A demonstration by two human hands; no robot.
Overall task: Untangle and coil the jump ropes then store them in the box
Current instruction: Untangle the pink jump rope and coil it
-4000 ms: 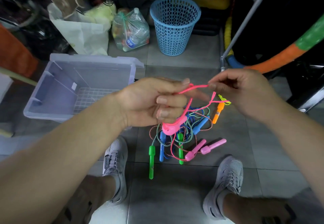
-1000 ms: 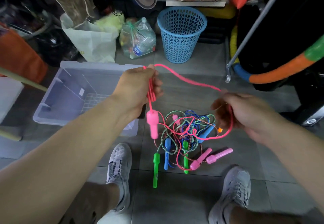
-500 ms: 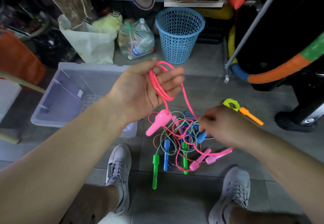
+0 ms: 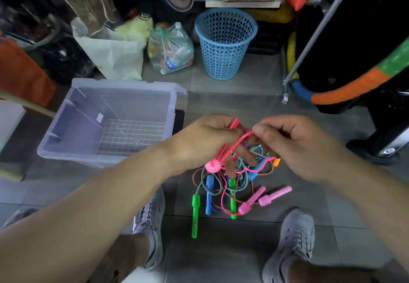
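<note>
My left hand (image 4: pixel 205 141) grips several loops of a pink jump rope (image 4: pixel 230 147), and one pink handle (image 4: pixel 213 165) dangles below my fingers. My right hand (image 4: pixel 294 145) pinches the same pink cord just right of the loops. The cord runs down into a tangled pile of jump ropes (image 4: pixel 232 185) on the floor between my shoes, with green, blue and pink handles sticking out. An orange handle (image 4: pixel 276 161) peeks out under my right hand. The clear plastic box (image 4: pixel 73 132) stands open at the left, with only a wire grid on its bottom.
A blue mesh basket (image 4: pixel 225 43), a bag of bottles (image 4: pixel 170 52) and a white bag (image 4: pixel 115 54) line the back. A metal rack leg (image 4: pixel 285 92) and a padded orange-and-green hoop (image 4: pixel 345 90) stand at the right. My shoes (image 4: pixel 290 242) flank the pile.
My right hand rose from the pile and came up to the left hand, taking the pink cord beside the loops. My left hand lowered and closed round the loops.
</note>
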